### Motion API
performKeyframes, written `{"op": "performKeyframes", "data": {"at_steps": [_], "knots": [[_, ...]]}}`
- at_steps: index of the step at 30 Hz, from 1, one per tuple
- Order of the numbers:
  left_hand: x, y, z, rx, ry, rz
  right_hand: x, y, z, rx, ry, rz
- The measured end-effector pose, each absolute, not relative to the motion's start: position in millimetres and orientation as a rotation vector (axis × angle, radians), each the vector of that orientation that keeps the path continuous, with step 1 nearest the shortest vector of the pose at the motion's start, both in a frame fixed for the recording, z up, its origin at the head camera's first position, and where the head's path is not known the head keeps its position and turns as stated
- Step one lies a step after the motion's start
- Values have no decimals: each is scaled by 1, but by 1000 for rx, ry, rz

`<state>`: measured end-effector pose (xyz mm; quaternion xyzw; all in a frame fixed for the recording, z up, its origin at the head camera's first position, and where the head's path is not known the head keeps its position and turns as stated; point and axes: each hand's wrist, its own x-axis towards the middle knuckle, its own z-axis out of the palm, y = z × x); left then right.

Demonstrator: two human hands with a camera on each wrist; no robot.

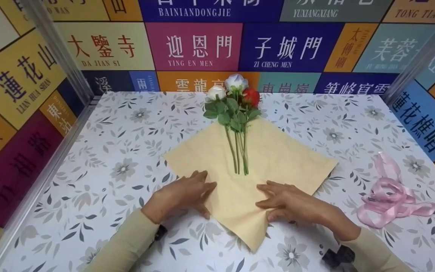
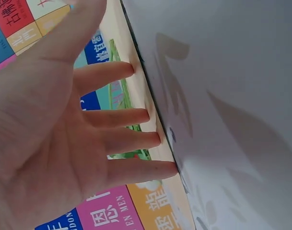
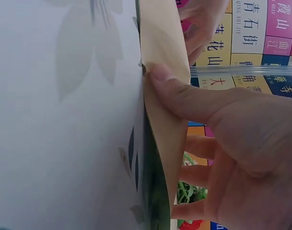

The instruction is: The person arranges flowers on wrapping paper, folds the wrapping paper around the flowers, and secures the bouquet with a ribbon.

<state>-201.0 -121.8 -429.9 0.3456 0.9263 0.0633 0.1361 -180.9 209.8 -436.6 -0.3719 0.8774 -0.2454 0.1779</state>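
Note:
A sheet of tan wrapping paper (image 1: 289,151) lies diagonally on the flower-patterned table. Three roses rest on its upper part: a white rose (image 1: 216,93), a pale blue-white rose (image 1: 236,82) and a red rose (image 1: 251,98), their green stems (image 1: 242,151) pointing toward me. My left hand (image 1: 183,194) touches the paper's left edge with spread fingers, which look fairly straight in the left wrist view. Opposite it, my right hand (image 1: 293,202) rests on the lower right edge, fingers spread. In the right wrist view its thumb (image 3: 179,98) presses the paper near a slightly lifted edge.
A loose heap of pink ribbon (image 1: 391,198) lies on the table (image 1: 127,139) to the right. Colourful panels with printed characters (image 1: 198,47) stand behind and at both sides. Clear corner strips (image 1: 57,49) join the panels.

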Motion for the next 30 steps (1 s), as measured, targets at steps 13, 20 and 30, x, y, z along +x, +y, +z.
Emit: {"op": "performKeyframes", "data": {"at_steps": [13, 20, 30], "knots": [[-204, -124, -429, 1029, 2666, 373, -189, 210, -425, -1066, 2742, -1020], [-218, -118, -425, 939, 2707, 745, -195, 203, -416, -765, 3014, -1221], [-229, -103, -426, 325, 2954, 895, -206, 179, -415, -1357, 3507, -1020]]}}
